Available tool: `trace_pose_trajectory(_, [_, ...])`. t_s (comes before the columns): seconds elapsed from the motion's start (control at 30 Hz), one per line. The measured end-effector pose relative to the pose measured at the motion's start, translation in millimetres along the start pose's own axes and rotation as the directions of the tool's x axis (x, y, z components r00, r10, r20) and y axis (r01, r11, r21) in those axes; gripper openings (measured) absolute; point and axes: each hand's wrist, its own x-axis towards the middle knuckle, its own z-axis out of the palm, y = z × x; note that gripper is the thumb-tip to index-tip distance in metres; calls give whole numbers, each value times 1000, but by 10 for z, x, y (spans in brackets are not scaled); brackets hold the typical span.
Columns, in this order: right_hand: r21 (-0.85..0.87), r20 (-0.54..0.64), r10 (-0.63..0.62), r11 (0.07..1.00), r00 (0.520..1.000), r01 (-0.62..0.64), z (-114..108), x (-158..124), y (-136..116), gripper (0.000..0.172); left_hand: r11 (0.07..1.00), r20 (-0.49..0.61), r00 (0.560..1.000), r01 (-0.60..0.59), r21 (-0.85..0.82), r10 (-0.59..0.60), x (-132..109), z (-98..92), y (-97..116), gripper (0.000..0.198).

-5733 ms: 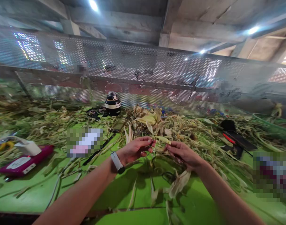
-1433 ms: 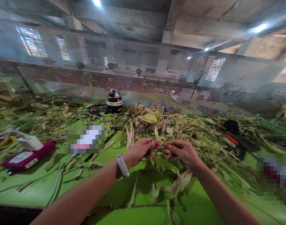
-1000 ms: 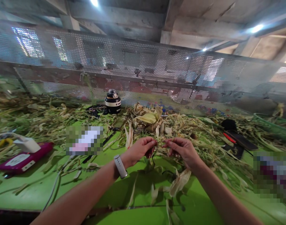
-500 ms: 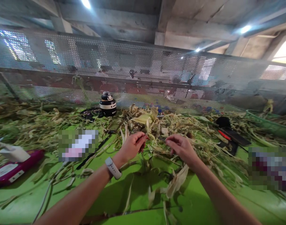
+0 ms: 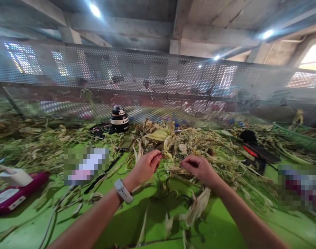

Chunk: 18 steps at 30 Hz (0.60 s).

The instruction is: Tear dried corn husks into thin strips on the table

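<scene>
My left hand (image 5: 148, 165), with a pale watch (image 5: 123, 191) on its wrist, is closed, thumb and fingers pinched together. My right hand (image 5: 201, 170) lies a short way to its right, its fingers also curled into a pinch. What either pinch holds, if anything, is too small or hidden to make out. Just beyond them rises a heap of dry, pale-green plant strips (image 5: 196, 138), with a broad yellowish husk-like leaf (image 5: 160, 134) on top. Below the right hand, a large withered leaf (image 5: 198, 206) rests on the green table (image 5: 116, 224).
A black bottle with a white band (image 5: 119, 121) stands behind the heap, before a perforated metal screen (image 5: 152, 74). On the left lie a magenta power bank-like box (image 5: 36, 180) with a white plug (image 5: 16, 177) and a blurred-out flat item (image 5: 87, 166). A green basket (image 5: 298, 138) sits at right.
The view has tilted up slightly, so the scene sits lower. My right hand has shifted a little toward my left hand, which stays nearly in place.
</scene>
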Motion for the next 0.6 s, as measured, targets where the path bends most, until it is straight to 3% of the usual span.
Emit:
trace_pose_trajectory(0.13, [-287,-135,-243,937,961,196,-229,-25,-48,19,950,15,993,-117,288,117,-17,-66,35,25])
trace_pose_trajectory(0.23, [-451,-185,-401,846,897,285,-307,-62,-82,14,879,101,985,-173,445,143,-34,-89,57,27])
trace_pose_trajectory(0.3, [-488,-215,-483,806,849,335,-337,-89,-102,11,858,193,970,-221,464,145,-62,-84,91,28])
trace_pose_trajectory(0.37, [-473,-227,-526,795,820,379,-366,-109,-118,8,880,319,936,-275,388,152,-113,-61,160,26])
trace_pose_trajectory(0.43, [-408,-230,-511,823,828,395,-392,-113,-120,7,923,455,874,-305,234,173,-188,-31,264,23])
trace_pose_trajectory(0.53, [-207,-166,-361,923,918,326,-374,-80,-74,12,954,598,754,-291,-67,272,-295,-15,422,23])
trace_pose_trajectory(0.6, [-39,-61,-209,978,976,207,-291,-46,-18,21,962,658,708,-113,-250,254,-314,-39,465,27])
